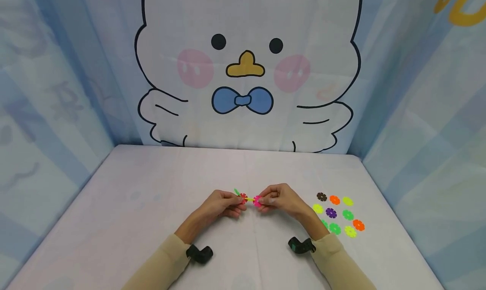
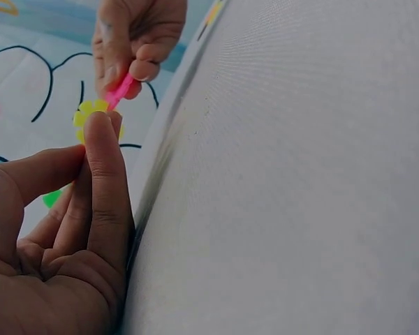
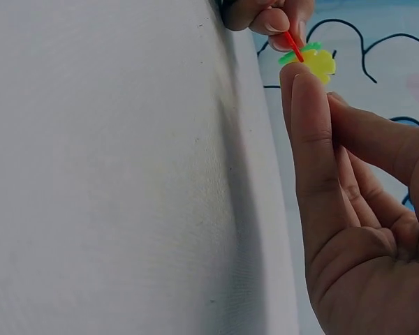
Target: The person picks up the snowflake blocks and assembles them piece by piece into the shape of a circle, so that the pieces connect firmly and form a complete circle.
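Observation:
Between the hands, above the table, is a short chain of notched plastic discs. My left hand (image 1: pixel 225 203) pinches a red disc (image 1: pixel 243 198) by its edge, and a green disc (image 1: pixel 237 192) sticks out at its far left side. My right hand (image 1: pixel 280 198) pinches a pink disc (image 1: pixel 257 201) between thumb and fingers. A yellow disc (image 2: pixel 91 115) stands edge-on between the red and pink ones and touches both. In the right wrist view the red disc (image 3: pixel 293 46) meets the yellow disc (image 3: pixel 321 64), with the pink one hidden behind my fingertips.
Several loose discs lie flat right of my right forearm, among them a brown disc (image 1: pixel 322 196), a purple disc (image 1: pixel 331 213) and an orange disc (image 1: pixel 358 225). The white table (image 1: pixel 152 180) meets a printed curtain (image 1: pixel 247 129) at the back.

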### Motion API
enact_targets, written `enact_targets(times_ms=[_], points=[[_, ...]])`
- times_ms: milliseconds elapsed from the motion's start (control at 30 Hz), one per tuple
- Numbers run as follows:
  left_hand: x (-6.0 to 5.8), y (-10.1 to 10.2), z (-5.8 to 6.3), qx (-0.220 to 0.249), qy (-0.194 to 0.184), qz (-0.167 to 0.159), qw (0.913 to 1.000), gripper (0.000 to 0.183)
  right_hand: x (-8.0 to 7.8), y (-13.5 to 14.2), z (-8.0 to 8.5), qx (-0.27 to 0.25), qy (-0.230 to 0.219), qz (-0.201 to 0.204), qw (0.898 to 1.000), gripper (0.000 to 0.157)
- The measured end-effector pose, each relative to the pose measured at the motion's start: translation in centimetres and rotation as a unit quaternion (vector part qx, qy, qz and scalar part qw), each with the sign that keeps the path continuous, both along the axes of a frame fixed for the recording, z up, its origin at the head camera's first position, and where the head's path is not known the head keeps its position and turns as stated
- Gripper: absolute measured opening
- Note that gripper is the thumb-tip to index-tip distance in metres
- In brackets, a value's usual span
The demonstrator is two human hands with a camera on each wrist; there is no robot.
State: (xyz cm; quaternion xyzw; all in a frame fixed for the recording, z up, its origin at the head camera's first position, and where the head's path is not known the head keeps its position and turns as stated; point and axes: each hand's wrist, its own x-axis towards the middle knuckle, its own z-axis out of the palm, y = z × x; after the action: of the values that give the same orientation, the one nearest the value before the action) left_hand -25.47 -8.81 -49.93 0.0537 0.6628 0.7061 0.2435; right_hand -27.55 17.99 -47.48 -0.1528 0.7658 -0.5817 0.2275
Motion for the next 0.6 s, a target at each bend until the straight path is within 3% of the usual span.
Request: enact_targets(times_ms=[367, 600], points=[[-0.15, -0.02, 0.1, 0.0, 0.007, -0.01, 0.9999, 0.025, -0.06, -0.12, 0.01, -0.02, -0.004, 0.016, 1.0, 0.024], [-0.21, 0.26, -0.07, 0.01, 0.009, 0.004, 0.9999, 0.023, 0.13, -0.63, 0.27, -0.009, -0.012, -0.004, 1.0, 0.024]])
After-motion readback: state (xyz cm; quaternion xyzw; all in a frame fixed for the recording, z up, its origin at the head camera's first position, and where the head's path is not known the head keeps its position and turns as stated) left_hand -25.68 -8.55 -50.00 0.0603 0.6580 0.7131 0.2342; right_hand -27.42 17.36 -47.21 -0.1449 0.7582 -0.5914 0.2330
